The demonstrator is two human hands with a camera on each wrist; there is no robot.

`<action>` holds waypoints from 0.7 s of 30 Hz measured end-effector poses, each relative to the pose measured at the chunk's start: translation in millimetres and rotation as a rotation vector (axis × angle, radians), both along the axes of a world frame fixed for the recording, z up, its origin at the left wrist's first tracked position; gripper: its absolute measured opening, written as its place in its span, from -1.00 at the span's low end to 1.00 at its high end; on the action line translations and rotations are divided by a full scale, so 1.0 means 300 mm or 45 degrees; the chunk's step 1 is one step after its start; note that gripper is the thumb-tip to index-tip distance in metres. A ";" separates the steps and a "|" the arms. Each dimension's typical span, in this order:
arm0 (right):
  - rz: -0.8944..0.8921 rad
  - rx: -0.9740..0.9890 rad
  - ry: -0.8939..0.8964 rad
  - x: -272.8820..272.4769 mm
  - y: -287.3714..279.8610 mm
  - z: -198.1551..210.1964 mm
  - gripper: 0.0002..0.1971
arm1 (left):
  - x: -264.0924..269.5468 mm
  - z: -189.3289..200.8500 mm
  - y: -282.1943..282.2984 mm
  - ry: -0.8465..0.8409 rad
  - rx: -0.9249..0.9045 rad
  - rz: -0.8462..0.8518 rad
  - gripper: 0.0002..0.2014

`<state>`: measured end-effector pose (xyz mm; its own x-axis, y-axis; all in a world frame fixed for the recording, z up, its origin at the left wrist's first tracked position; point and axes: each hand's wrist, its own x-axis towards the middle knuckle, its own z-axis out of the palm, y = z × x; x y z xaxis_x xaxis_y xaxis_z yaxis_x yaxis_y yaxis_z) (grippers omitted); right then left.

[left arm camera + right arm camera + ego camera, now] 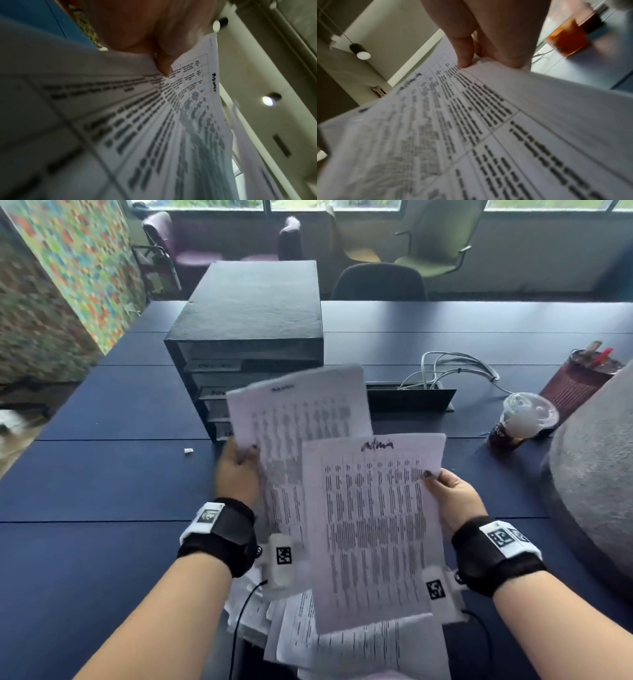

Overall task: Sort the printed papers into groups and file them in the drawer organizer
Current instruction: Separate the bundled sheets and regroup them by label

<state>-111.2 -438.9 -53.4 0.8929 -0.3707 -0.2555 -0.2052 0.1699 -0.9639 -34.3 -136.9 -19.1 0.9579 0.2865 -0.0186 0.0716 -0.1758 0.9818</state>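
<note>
Dark blue tabletop (102,481) runs wide and bare on the left, with a black drawer organizer (250,337) standing toward the far edge, its drawer labels too blurred to read. Left hand (236,474) pinches one printed sheet (298,412) by its left edge, thumb on top; right hand (452,498) pinches a second sheet (373,529) by its right edge, overlapping the first. Both carry dense tables and a handwritten heading, possibly "Admin". More loose papers (342,645) lie heaped at the near edge. An iced drink cup (520,419) stands to the right, near white cables (452,368).
</note>
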 end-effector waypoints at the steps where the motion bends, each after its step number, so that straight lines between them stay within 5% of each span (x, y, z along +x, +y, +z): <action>1: -0.024 -0.029 0.018 0.015 0.010 0.006 -0.81 | -0.013 -0.024 -0.023 0.050 -0.062 -0.084 -0.80; 8: -0.099 -0.238 0.096 0.055 0.045 0.008 -0.86 | -0.139 -0.064 -0.136 0.120 -0.048 -0.514 -0.62; 13: -0.158 -0.248 0.134 0.027 0.040 -0.041 -0.78 | -0.163 -0.110 -0.144 0.347 -0.287 -0.399 -0.77; 15: -0.183 -0.160 0.154 0.011 0.042 -0.064 -0.65 | -0.166 -0.123 -0.145 0.433 -0.267 -0.431 -0.61; 17: -0.190 -0.050 0.186 -0.005 0.047 -0.082 -0.55 | -0.166 -0.135 -0.150 0.441 -0.122 -0.495 -0.56; 21: -0.138 -0.006 0.255 -0.022 0.052 -0.112 -0.65 | -0.166 -0.194 -0.153 0.411 0.216 -0.641 -0.90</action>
